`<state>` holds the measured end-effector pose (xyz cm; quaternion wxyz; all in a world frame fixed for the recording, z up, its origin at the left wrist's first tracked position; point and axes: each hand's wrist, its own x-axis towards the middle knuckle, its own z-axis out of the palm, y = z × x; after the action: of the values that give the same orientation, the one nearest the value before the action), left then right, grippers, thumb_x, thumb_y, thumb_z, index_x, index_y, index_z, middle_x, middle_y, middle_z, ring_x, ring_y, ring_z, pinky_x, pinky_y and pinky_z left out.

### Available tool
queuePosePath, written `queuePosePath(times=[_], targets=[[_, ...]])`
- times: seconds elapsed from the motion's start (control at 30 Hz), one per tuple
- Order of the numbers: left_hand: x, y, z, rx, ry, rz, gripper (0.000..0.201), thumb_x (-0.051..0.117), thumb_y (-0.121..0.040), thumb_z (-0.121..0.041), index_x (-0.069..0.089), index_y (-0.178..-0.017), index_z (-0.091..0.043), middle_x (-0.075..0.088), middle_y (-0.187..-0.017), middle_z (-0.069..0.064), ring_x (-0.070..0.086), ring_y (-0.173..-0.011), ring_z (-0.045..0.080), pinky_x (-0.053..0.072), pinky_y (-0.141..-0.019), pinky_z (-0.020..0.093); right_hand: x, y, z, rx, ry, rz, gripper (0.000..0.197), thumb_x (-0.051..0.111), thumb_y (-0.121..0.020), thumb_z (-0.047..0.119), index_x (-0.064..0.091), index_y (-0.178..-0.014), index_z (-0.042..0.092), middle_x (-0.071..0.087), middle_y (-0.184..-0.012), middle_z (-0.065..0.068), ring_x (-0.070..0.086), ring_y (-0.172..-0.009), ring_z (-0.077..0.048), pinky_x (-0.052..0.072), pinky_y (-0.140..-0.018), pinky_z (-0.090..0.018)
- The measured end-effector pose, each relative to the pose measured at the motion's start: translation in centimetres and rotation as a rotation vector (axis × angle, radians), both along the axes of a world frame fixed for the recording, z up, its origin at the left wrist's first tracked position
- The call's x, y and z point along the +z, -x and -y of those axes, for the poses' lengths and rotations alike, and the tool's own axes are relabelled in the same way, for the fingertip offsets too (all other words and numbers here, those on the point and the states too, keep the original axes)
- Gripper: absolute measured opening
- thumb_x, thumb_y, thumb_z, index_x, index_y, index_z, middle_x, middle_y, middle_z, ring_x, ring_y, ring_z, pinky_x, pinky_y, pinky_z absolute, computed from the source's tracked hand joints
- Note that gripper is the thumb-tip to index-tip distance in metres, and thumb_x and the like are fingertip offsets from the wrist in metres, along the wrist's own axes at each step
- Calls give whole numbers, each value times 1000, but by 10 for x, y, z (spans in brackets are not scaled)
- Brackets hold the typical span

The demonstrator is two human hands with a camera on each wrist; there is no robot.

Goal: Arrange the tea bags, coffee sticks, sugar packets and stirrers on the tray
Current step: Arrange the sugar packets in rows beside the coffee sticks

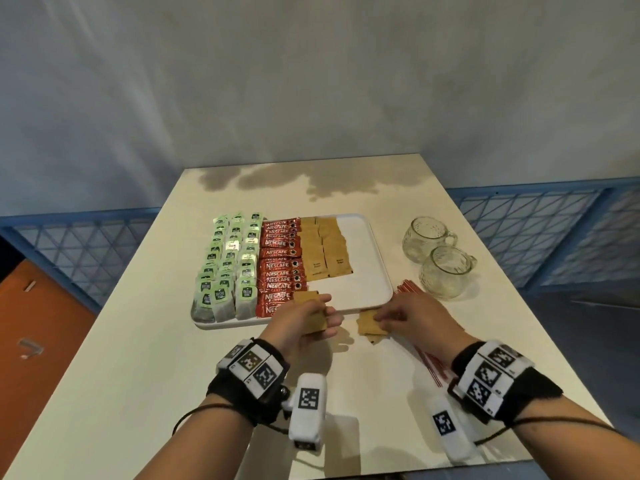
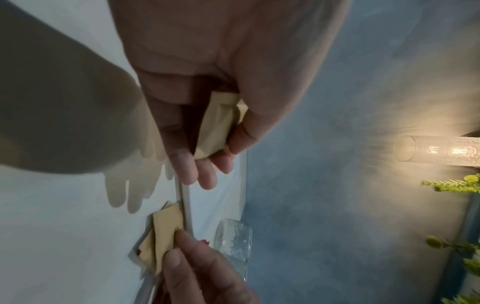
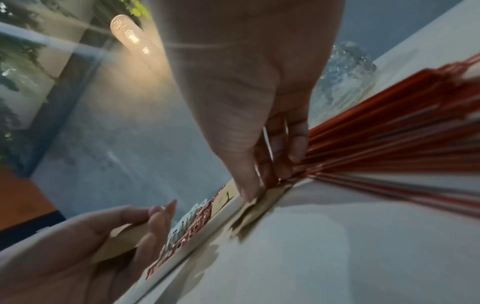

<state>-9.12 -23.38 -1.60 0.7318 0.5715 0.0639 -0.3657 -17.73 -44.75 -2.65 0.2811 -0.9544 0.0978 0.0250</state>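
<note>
We hold a small stack of brown sugar packets [image 1: 313, 315] in our left hand [image 1: 304, 320], thumb on top and fingers curled beneath, just over the near edge of the white tray [image 1: 372, 271]. Our right hand [image 1: 405, 315] reaches down to the loose sugar packets on the table [image 1: 372, 325], which lie on the tabletop just off the tray's near right corner; its fingertips [image 3: 249, 193] press on the top packet, and we cannot tell whether they have pinched it yet. On the tray, the tea bags [image 1: 228, 265] fill the left side, the coffee sticks [image 1: 282, 268] run down the middle, and two columns of laid sugar packets [image 1: 325, 251] sit beside them, leaving the right side of the tray bare. The red stirrers [image 1: 433, 362] lie on the tabletop under and beside our right hand, their far ends close to the nearer of two glass cups [image 1: 446, 271]. We judge three risks. The thin packets overlap, so a pinch may lift several at once or slide the top one against the tray rim. Our right fingers are touching the stirrers, so a sideways drag may scatter them or roll them toward the right edge of the table. The stack in our left hand is held by one end only, so loosening the thumb may fan it out over the coffee sticks and disturb that row.
</note>
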Motion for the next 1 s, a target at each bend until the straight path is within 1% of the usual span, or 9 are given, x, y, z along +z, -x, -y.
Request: queuePosePath(times=[0.07, 0.17, 0.37, 0.53, 0.67, 0.77, 0.87, 0.93, 1.0], targets=[[-2, 0, -3, -12, -37, 3, 19, 52, -96, 0, 57, -114, 0, 63, -80, 13, 67, -68, 24, 59, -63, 33, -4, 5, -10, 33, -20, 0, 15, 77, -79, 32, 78, -93, 34, 68, -89, 15, 59, -80, 1, 45, -72, -18], [-7, 0, -5, -29, -105, 17, 19, 56, -94, 0, 56, -113, 0, 61, -74, 11, 61, -63, 24, 56, -56, 32, -2, 8, -21, 67, -59, -19, 19, 81, -74, 34, 75, -92, 33, 66, -82, 13, 57, -72, 2, 43, -64, -15], [-11, 2, -11, -85, -207, 86, 19, 65, -88, -2, 63, -108, -2, 65, -79, 12, 64, -64, 22, 56, -58, 32, -1, -7, -20, 43, 69, -155, 64, 83, -65, 52, 61, -120, 27, 54, -110, 8, 55, -97, -8, 47, -81, -27], [-13, 3, -16, -118, -239, 99, 18, 61, -92, -4, 63, -111, -4, 64, -82, 11, 63, -67, 20, 57, -66, 34, 0, -12, -27, 86, -31, -161, 47, 86, -66, 41, 67, -107, 29, 53, -104, 7, 57, -96, -11, 51, -85, -33], [-11, 2, -18, -120, -167, 9, 19, 54, -98, -7, 58, -116, -2, 61, -81, 11, 58, -66, 22, 54, -69, 37, -3, -15, -29, 95, -51, -53, 31, 83, -73, 34, 68, -99, 28, 54, -98, 9, 53, -88, -9, 42, -72, -23], [-13, 1, -20, -141, -199, 92, 28, 59, -96, -31, 62, -111, -8, 61, -79, 6, 58, -67, 18, 51, -68, 33, 5, -18, -31, 43, -252, -62, 12, 76, -83, 25, 68, -90, 21, 67, -88, 3, 61, -79, -11, 43, -64, -16], [-15, 1, -22, -312, -306, 329, 48, 66, -80, -55, 67, -108, -17, 66, -80, 2, 62, -72, 14, 52, -73, 31, 18, -25, -33, 40, -435, -112, 3, 73, -87, 21, 70, -87, 19, 71, -79, 4, 64, -70, -8, 48, -66, -23], [-14, 1, -19, -354, -300, 362, 45, 74, -75, -46, 69, -109, -16, 72, -87, 3, 66, -81, 14, 53, -76, 28, 22, -29, -35, 63, -457, -113, 3, 72, -87, 23, 71, -87, 20, 72, -78, 2, 64, -70, -8, 48, -67, -24], [-14, 2, -17, -343, -257, 326, 31, 77, -79, -25, 70, -105, -11, 73, -87, 2, 68, -79, 11, 52, -66, 21, 22, -31, -39, 69, -484, -107, 4, 72, -87, 23, 72, -87, 20, 72, -78, 0, 64, -69, -8, 48, -65, -24]])
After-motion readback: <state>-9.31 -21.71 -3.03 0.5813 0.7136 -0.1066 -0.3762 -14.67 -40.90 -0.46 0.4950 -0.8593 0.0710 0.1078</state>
